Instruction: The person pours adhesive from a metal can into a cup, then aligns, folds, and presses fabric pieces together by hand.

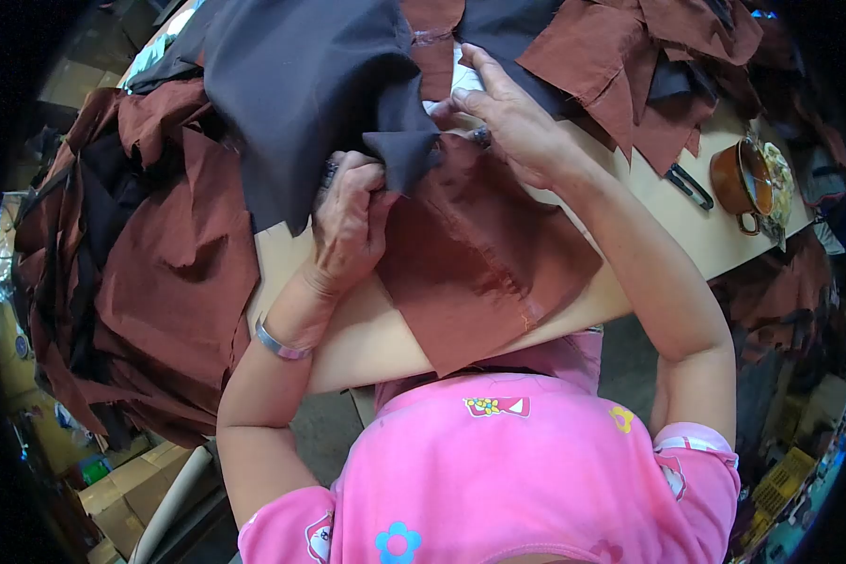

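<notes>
My left hand [348,211] is closed round the edge of a dark grey cloth piece [301,85], which drapes up and away across the table. Under and beside that hand lies a reddish-brown cloth piece [489,254], with a seam line and loose threads, reaching the table's near edge. My right hand [517,127] is at the top of the brown piece, index finger stretched out and thumb apart from it. Its lower fingers are partly hidden near the cloth. A small dark shiny spot shows beneath that palm; I cannot make out what it is.
A large heap of brown and black cloth [174,226] hangs over the table's left side. More brown pieces [620,66] lie at the back right. To the right are a brown mug [735,179] and a black clip-like object [689,186] on the pale table [338,352].
</notes>
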The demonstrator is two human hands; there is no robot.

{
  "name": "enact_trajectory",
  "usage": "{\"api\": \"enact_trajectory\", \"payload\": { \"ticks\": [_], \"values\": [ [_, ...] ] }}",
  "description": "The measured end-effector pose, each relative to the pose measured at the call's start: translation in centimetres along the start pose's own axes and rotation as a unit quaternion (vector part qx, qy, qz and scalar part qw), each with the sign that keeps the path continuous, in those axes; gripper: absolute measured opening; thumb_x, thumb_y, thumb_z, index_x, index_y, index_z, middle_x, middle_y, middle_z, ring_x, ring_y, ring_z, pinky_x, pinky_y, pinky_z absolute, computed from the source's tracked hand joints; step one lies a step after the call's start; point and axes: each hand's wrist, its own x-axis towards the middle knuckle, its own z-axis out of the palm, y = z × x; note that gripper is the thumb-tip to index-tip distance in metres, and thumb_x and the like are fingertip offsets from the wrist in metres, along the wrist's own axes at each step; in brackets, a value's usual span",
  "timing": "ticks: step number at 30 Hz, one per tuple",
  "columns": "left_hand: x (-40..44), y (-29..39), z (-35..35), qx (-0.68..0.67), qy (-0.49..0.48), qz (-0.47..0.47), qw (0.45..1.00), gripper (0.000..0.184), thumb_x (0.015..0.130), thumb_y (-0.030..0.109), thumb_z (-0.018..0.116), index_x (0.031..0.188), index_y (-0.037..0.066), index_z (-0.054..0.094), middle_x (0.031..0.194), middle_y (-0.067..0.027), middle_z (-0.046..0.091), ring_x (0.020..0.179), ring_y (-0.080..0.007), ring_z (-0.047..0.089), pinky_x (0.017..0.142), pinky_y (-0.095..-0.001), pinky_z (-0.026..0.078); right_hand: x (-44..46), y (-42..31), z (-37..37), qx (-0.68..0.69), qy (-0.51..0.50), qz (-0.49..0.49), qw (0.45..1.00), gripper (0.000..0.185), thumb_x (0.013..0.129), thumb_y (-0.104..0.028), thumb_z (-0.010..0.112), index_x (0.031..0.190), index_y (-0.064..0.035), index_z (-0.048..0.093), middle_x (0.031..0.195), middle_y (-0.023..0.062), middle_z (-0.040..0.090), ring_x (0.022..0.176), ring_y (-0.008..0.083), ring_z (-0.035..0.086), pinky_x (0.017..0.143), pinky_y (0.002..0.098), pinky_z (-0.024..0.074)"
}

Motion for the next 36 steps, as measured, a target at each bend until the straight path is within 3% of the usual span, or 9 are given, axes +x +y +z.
{"api": "enact_trajectory", "payload": {
  "ticks": [9,16,19,21,25,29,30,35,36],
  "values": [
    [-0.7,0.1,-1.3,-0.012,0.032,0.053,0.998,0.017,0.085,0.000,0.048,0.102,-0.001,0.047,0.095,-0.0163,0.053,0.080,-0.0322,0.052,0.073,-0.0393,0.041,0.4,-0.1,3.7,0.223,-0.026,0.010,0.974,0.079,0.083,-0.004,0.055,0.142,-0.0120,0.004,0.130,0.0122,0.042,0.107,0.0146,0.049,0.072,0.0259,0.0436],
    [-0.5,-0.6,-0.7,0.121,-0.040,0.024,0.992,0.020,0.078,-0.003,0.051,0.098,-0.001,0.047,0.083,-0.0216,0.053,0.077,-0.0412,0.052,0.069,-0.0453,0.042,0.1,-2.2,0.9,-0.050,0.113,-0.346,0.930,0.072,0.072,0.016,0.046,0.138,-0.0039,0.024,0.101,0.0149,0.055,0.078,0.0185,0.057,0.070,0.0268,0.0469],
    [0.2,-0.4,-0.3,0.066,-0.162,-0.195,0.965,0.022,0.079,0.000,0.049,0.100,-0.005,0.046,0.090,-0.0256,0.053,0.085,-0.0459,0.050,0.076,-0.0469,0.041,-1.4,-0.4,-1.2,-0.209,0.113,-0.413,0.879,0.071,0.071,0.018,0.048,0.136,-0.0033,0.028,0.106,0.0120,0.053,0.081,0.0138,0.053,0.072,0.0239,0.0455],
    [0.1,-0.8,-0.1,0.049,-0.103,-0.266,0.957,0.023,0.085,0.008,0.045,0.103,-0.006,0.048,0.101,-0.0274,0.053,0.095,-0.0419,0.052,0.084,-0.0418,0.040,-1.7,0.2,-2.4,-0.351,0.124,-0.440,0.818,0.071,0.070,0.019,0.047,0.135,-0.0032,0.028,0.106,0.0126,0.053,0.081,0.0152,0.053,0.073,0.0237,0.0449],
    [1.8,-1.6,-0.6,-0.033,-0.002,-0.357,0.934,0.032,0.087,0.010,0.046,0.116,-0.003,0.048,0.111,-0.0270,0.053,0.109,-0.0377,0.049,0.094,-0.0376,0.037,-0.9,-0.3,-2.1,-0.386,0.143,-0.313,0.856,0.065,0.074,0.009,0.050,0.134,-0.0011,0.028,0.117,0.0196,0.048,0.094,0.0273,0.053,0.083,0.0315,0.0437],
    [1.0,-1.2,-0.3,0.056,-0.068,-0.205,0.975,0.032,0.080,0.002,0.051,0.112,0.005,0.050,0.100,-0.0246,0.056,0.102,-0.0403,0.051,0.087,-0.0411,0.040,1.5,-1.5,-0.8,-0.374,0.159,-0.327,0.853,0.068,0.073,0.007,0.048,0.136,-0.0005,0.025,0.122,0.0252,0.044,0.112,0.0372,0.046,0.096,0.0375,0.0369],
    [1.1,-2.2,0.0,0.106,-0.081,-0.073,0.988,0.040,0.076,0.002,0.052,0.116,0.003,0.050,0.116,-0.0232,0.050,0.111,-0.0407,0.045,0.098,-0.0395,0.034,0.6,-3.0,-0.3,-0.334,0.114,-0.214,0.911,0.065,0.074,0.008,0.045,0.135,-0.0001,0.025,0.121,0.0261,0.044,0.113,0.0374,0.046,0.098,0.0363,0.0361],
    [0.7,-3.6,1.2,0.239,-0.237,-0.115,0.935,0.042,0.073,0.004,0.053,0.115,0.001,0.050,0.118,-0.0241,0.047,0.108,-0.0407,0.046,0.095,-0.0430,0.037,4.9,-0.8,-2.6,-0.471,0.128,-0.506,0.711,0.061,0.074,0.014,0.036,0.133,-0.0012,0.031,0.119,0.0244,0.045,0.108,0.0392,0.048,0.088,0.0380,0.0427],
    [0.9,-3.3,1.1,0.230,-0.222,-0.115,0.940,0.041,0.073,0.003,0.053,0.114,0.001,0.051,0.115,-0.0239,0.049,0.105,-0.0403,0.048,0.093,-0.0424,0.039,4.6,-0.4,-3.4,-0.472,0.141,-0.411,0.767,0.061,0.074,0.013,0.036,0.134,-0.0020,0.030,0.119,0.0244,0.044,0.106,0.0395,0.048,0.087,0.0385,0.0431]
  ]
}}
